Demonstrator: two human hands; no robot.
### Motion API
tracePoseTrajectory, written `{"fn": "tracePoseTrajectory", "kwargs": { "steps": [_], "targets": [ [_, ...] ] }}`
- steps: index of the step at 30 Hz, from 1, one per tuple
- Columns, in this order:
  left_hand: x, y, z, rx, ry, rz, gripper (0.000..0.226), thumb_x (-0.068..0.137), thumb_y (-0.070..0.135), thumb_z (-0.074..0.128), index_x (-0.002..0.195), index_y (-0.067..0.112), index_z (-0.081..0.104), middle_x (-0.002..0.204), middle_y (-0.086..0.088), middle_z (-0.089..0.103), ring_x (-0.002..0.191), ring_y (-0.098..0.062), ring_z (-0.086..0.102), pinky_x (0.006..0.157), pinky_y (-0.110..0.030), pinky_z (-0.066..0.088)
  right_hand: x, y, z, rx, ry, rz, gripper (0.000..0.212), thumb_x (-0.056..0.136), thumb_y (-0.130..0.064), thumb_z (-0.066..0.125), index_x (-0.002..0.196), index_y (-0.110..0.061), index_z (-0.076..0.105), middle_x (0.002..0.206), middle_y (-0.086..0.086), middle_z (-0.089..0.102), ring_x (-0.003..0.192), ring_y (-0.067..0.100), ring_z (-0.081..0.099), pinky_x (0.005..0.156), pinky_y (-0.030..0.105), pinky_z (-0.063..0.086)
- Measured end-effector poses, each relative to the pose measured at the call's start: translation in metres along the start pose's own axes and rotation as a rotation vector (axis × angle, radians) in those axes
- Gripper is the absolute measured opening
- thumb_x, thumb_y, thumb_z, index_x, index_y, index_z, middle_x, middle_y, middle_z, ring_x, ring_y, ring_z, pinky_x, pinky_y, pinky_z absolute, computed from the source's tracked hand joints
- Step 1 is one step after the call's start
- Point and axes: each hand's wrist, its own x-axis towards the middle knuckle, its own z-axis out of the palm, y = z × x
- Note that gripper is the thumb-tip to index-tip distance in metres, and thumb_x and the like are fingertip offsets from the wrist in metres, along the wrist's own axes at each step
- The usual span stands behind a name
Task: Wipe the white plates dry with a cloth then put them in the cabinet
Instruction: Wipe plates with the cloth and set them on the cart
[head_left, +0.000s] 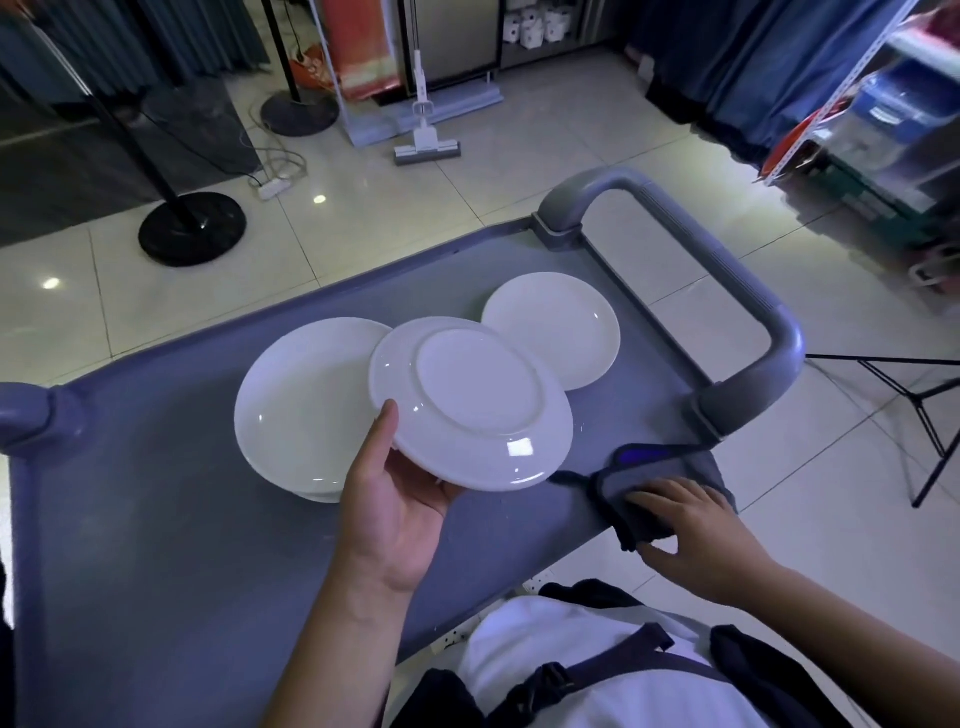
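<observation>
Nearest us, our left hand (400, 499) gripped a glossy white ceramic plate (470, 405) underside-up, while our right hand (691, 525) pinched the grey folded cloth (623, 499). We judged wiping about to begin; next, bring cloth onto plate.

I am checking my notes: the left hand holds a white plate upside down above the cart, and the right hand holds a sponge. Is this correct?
Not quite. In the head view, the right hand grips a grey cloth, not a sponge. The left hand does hold the white plate upside down above the cart.
</observation>
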Motion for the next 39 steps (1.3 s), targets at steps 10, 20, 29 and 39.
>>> {"fn": "tracePoseTrajectory", "kwargs": {
  "steps": [10,20,29,39],
  "targets": [
    [0.003,-0.003,0.013,-0.115,0.060,-0.111,0.022,0.101,0.030,0.054,0.106,0.020,0.074,0.099,-0.002,0.076,0.098,-0.019,0.063,0.073,-0.033,0.057,0.024,-0.084,-0.073,0.321,0.515,-0.359,0.061,0.087,-0.032,0.076,0.143,-0.022,0.054,0.146,0.001,0.053,0.133,0.026,0.049,0.108,0.041,0.037],
    [0.004,-0.004,0.033,0.166,0.019,-0.070,0.029,0.098,0.026,0.061,0.126,0.019,0.066,0.121,-0.005,0.071,0.122,-0.025,0.066,0.094,-0.049,0.058,0.046,-0.080,-0.112,0.839,0.492,-0.055,0.024,0.097,-0.010,0.064,0.103,-0.030,0.077,0.087,-0.014,0.076,0.080,0.001,0.067,0.073,0.021,0.052],
    [0.008,0.006,0.009,0.539,-0.153,0.131,0.067,0.084,0.017,0.075,0.145,0.035,0.053,0.129,0.005,0.068,0.115,-0.014,0.068,0.093,-0.040,0.054,0.043,-0.045,-0.126,1.760,-0.044,0.407,0.032,0.089,-0.011,0.065,0.119,-0.001,0.068,0.116,0.018,0.072,0.090,0.029,0.070,0.065,0.035,0.061],
    [-0.006,-0.014,0.015,0.447,-0.392,0.069,0.074,0.082,-0.003,0.058,0.147,0.031,0.050,0.131,-0.006,0.067,0.115,-0.026,0.067,0.072,-0.042,0.062,0.031,-0.049,-0.116,1.817,-0.124,0.431,0.036,0.090,-0.012,0.064,0.125,-0.002,0.065,0.113,0.012,0.074,0.087,0.027,0.070,0.065,0.032,0.061]
  ]
}}
